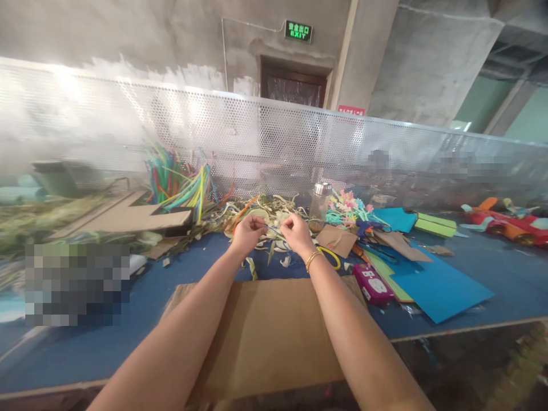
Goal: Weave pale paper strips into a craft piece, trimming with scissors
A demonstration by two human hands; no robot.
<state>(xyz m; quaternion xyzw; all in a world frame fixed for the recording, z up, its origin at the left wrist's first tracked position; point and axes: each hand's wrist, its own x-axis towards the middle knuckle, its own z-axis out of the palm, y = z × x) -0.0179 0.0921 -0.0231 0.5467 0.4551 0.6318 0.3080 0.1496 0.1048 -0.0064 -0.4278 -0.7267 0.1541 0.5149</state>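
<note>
Both my arms reach forward over a brown cardboard sheet (261, 337) on the blue table (492, 257). My left hand (247, 231) and my right hand (296, 233) are closed in pinches, each on one end of a thin blue-grey strip (274, 230) stretched between them. A gold bracelet (313, 258) sits on my right wrist. Under the hands lies a heap of pale strips and paper scraps (268, 214). Yellow-handled scissors (331, 257) lie just right of my right wrist.
A bundle of coloured strips (180, 182) and cardboard pieces (128, 214) lie at the back left. A glass jar (320, 201), paper flowers (346, 206), blue paper sheets (440, 288), a pink box (371, 283) and a red toy car (505, 224) are on the right. A perforated metal screen (274, 137) closes the back.
</note>
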